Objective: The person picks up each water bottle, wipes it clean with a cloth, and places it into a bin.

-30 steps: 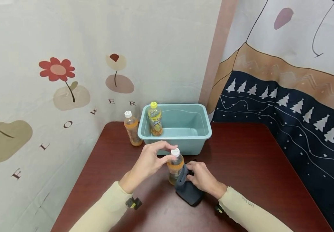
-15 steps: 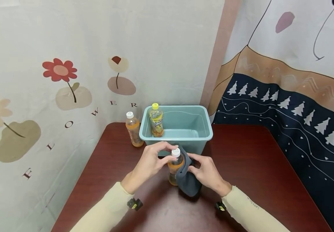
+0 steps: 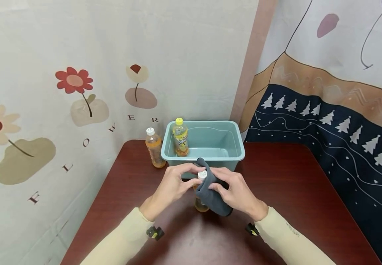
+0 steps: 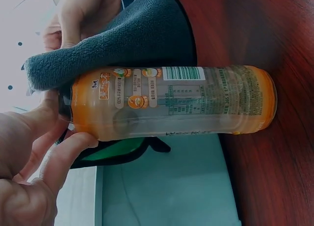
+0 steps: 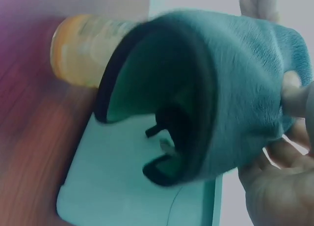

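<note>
An upright plastic bottle (image 3: 201, 204) with a white cap and an orange-banded label stands on the table, its label and barcode facing the left wrist view (image 4: 181, 103). My left hand (image 3: 172, 186) holds it around the cap and neck with thumb and fingers. A dark grey cloth (image 3: 214, 198) with black edging wraps against the bottle's right side and upper part. My right hand (image 3: 237, 189) pinches this cloth near the cap. From the right wrist, the cloth (image 5: 240, 83) curves like an open sleeve, with the bottle's base (image 5: 81, 51) beyond it.
A light blue plastic bin (image 3: 207, 159) stands right behind the hands. Inside its left end is a yellow-capped bottle (image 3: 181, 140). Another white-capped bottle (image 3: 155, 151) stands left of the bin. The reddish-brown table (image 3: 287, 191) backs onto printed curtains (image 3: 191, 55).
My right hand has raised the cloth from low beside the bottle up to its neck and brought it round the upper part. The left hand keeps its hold on the bottle's top.
</note>
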`<state>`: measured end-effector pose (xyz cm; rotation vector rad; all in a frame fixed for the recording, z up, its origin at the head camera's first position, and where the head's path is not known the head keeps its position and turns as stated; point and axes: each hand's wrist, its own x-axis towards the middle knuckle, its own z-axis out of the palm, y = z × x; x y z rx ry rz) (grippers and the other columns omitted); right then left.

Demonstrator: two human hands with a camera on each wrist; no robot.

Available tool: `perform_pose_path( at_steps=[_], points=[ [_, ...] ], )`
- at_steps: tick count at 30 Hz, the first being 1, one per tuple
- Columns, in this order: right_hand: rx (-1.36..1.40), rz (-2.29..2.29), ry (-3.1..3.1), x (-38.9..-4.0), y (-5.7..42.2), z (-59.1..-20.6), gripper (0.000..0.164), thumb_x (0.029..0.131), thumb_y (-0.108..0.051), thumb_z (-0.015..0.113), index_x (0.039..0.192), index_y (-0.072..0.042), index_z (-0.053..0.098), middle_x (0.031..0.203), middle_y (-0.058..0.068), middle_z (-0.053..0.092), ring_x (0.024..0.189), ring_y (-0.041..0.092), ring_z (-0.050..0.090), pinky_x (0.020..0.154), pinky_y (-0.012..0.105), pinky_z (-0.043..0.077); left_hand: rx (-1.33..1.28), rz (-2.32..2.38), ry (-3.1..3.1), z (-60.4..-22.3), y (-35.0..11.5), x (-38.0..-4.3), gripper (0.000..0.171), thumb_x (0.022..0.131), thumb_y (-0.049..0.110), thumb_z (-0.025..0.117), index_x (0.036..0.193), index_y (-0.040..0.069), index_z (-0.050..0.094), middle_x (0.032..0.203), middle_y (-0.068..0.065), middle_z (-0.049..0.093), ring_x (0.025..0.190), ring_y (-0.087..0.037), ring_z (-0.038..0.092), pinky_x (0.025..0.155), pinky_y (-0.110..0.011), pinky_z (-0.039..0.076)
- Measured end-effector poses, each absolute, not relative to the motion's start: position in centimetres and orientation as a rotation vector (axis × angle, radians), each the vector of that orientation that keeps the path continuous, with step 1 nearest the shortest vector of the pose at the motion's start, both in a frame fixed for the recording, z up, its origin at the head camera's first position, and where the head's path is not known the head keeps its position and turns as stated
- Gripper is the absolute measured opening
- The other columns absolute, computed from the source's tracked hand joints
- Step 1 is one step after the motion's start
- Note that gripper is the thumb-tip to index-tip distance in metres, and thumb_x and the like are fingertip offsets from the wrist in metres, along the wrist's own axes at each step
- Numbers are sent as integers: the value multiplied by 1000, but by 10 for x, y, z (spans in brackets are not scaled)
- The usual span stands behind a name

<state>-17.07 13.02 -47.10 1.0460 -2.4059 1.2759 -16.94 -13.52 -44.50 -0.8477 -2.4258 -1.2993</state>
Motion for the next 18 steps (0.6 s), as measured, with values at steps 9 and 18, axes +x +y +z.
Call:
perform_pose_path(
  at_steps=[9, 18],
  points=[
    [1104, 1131, -2465, -173, 134, -475, 85, 96, -24, 96, 171, -10, 59, 148, 9, 79, 127, 20, 79, 103, 38, 71, -863, -1281, -2422, -445, -135, -171, 41, 92, 14, 99, 131, 19, 87, 124, 3, 90, 122, -19, 85, 102, -35, 71],
    [1107, 1084, -2375, -174, 133, -476, 61, 89, -20, 100, 147, -14, 82, 142, 6, 83, 124, 21, 81, 102, 34, 71, -860, -1296, -2433, -446, -134, -172, 39, 93, 15, 98, 130, 20, 86, 129, 5, 89, 128, -18, 83, 109, -40, 69]
  ],
)
